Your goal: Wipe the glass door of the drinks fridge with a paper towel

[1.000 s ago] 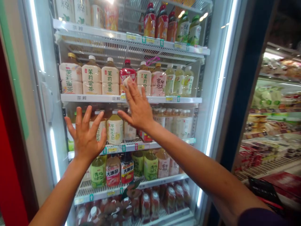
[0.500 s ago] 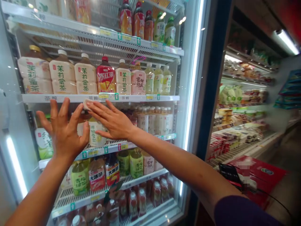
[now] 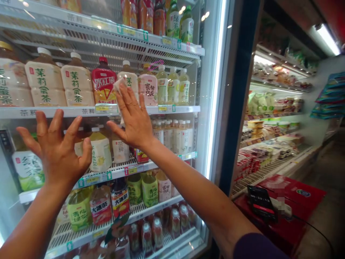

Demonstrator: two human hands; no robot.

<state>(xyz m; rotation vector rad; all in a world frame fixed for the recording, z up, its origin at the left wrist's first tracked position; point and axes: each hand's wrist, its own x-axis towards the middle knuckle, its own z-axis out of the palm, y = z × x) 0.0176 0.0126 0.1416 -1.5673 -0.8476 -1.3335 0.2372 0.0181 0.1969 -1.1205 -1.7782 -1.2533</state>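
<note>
Both bare hands reach up to the glass door [image 3: 215, 108] of a drinks fridge: the left hand [image 3: 58, 153] is open with fingers splayed, clutching nothing, in front of the middle shelf [image 3: 54, 112]. The right hand [image 3: 134, 120] is spread flat, with a small white wad, perhaps tissue, [image 3: 119, 84] at its fingertips, though whether it is pinched there I cannot tell. Behind the smooth glass stand plastic tea bottles [image 3: 77, 81] with cream labels.

Plastic tea bottles [image 3: 100, 149] look smooth and glossy, with shiny printed labels. The wire shelf [image 3: 167, 51] is white-coated metal; the door post [image 3: 238, 104] is smooth, dark and painted.
</note>
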